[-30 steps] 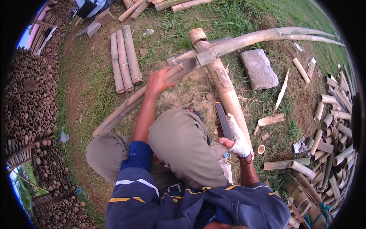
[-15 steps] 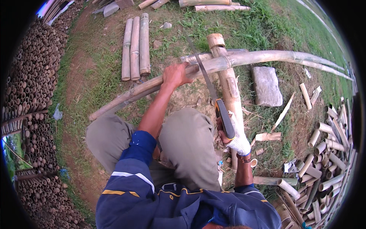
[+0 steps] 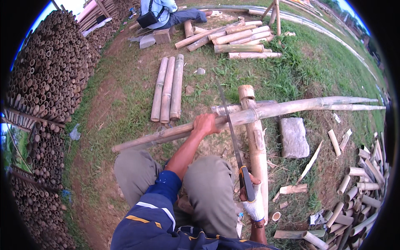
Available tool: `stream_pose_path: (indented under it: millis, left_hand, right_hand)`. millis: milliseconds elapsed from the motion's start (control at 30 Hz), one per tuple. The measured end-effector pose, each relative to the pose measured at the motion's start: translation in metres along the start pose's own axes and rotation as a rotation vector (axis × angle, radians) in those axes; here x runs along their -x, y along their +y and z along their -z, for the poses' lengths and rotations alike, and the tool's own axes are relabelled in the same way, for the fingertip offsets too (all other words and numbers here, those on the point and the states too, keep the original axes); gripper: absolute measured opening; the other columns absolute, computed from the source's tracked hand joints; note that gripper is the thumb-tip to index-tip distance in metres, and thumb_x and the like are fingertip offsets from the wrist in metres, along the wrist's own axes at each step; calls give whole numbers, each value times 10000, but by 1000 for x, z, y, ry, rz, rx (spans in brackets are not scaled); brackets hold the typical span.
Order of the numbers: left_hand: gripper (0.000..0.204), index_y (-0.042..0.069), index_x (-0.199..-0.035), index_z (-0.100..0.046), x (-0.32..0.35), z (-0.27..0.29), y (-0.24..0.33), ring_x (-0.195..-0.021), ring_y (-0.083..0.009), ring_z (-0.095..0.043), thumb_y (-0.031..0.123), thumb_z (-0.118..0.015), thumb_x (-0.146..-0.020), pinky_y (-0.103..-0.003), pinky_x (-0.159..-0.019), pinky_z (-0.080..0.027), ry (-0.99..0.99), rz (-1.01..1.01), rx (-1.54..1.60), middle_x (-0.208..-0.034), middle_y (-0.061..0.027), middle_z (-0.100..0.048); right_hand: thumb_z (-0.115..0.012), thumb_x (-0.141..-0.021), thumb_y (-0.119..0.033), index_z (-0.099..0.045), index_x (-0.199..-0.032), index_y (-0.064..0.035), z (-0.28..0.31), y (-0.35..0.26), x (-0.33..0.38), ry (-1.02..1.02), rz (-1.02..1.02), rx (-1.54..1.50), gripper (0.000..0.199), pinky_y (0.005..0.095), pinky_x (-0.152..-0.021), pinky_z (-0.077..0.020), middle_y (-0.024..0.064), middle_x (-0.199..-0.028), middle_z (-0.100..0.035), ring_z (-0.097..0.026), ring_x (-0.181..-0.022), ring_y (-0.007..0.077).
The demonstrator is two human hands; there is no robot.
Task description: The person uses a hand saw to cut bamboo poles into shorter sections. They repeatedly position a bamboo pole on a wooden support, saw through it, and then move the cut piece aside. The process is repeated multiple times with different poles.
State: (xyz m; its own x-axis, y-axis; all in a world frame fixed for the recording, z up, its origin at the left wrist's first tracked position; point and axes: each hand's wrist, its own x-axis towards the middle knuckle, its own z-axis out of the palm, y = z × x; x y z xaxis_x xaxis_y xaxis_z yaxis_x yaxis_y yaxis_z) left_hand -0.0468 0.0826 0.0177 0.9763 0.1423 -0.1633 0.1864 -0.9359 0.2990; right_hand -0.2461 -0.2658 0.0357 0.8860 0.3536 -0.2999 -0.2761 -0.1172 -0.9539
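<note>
My left hand (image 3: pixel 206 125) is closed round a long bamboo pole (image 3: pixel 287 109) that slants across in front of my knees. A second length of bamboo runs alongside just below it. Under the pole lies a thicker bamboo post (image 3: pixel 257 150), notched near its far end. In a white glove, my right hand (image 3: pixel 254 201) grips the dark and orange handle of a handsaw (image 3: pixel 236 146). The saw's blade crosses the pole just right of my left hand, its tip pointing away from me. How deep the blade sits cannot be made out.
A grey stone block (image 3: pixel 294 137) sits right of the post. Three bamboo pieces (image 3: pixel 170 89) lie side by side ahead. Cut offcuts (image 3: pixel 354 196) are heaped at right, stacked bamboo (image 3: pixel 50 71) at left. Farther off, a person (image 3: pixel 160 14) sits beside more bamboo pieces (image 3: pixel 241 37).
The saw has been pulled back toward me across the pole. My left hand keeps its hold. The view has tilted up, bringing the seated person into sight.
</note>
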Motion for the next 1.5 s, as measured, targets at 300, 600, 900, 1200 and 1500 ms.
stream_pose_path:
  millis: [300,600,900,1200,1500]
  left_hand:
    - [797,158,-1414,-751,-16,-3,20,-1079,-378,-812,465,-989,-719,-501,-989,-633,-24,-26,-28,-1153,-215,-832]
    - [831,166,-1445,-741,-10,2,5,-1137,-357,-797,487,-976,-714,-499,-1005,-620,-20,-3,-40,-1192,-168,-835]
    - [838,163,-1456,-733,-13,-1,10,-1111,-395,-801,470,-973,-714,-520,-994,-624,-8,-14,-56,-1192,-222,-824]
    - [912,161,-1488,-725,-30,3,13,-1168,-410,-781,522,-980,-690,-506,-1048,-603,-39,-49,-71,-1230,-243,-810]
    - [913,133,-1463,-736,-12,6,13,-1148,-423,-784,540,-987,-685,-515,-1041,-606,-39,-4,-65,-1200,-267,-808]
  right_hand:
    - [-756,-927,-18,-437,-1588,-12,13,40,-35,-9,117,74,733,254,-760,-511,-24,-939,-563,-559,-811,84]
    - [-708,-924,-6,-419,-1595,0,-21,-3,-97,69,328,329,730,303,-845,-558,33,-1024,-648,-638,-864,158]
    - [-751,-846,30,-493,-1584,2,5,6,42,76,127,85,782,273,-973,-547,88,-1343,-654,-659,-1112,129]
    - [-727,-892,-26,-532,-1594,-73,-22,-32,-134,54,264,126,730,352,-1083,-524,152,-1436,-688,-674,-1248,211]
    - [-760,-934,-34,-488,-1620,-48,-5,10,25,73,-40,-34,738,291,-957,-528,66,-1311,-644,-639,-1060,129]
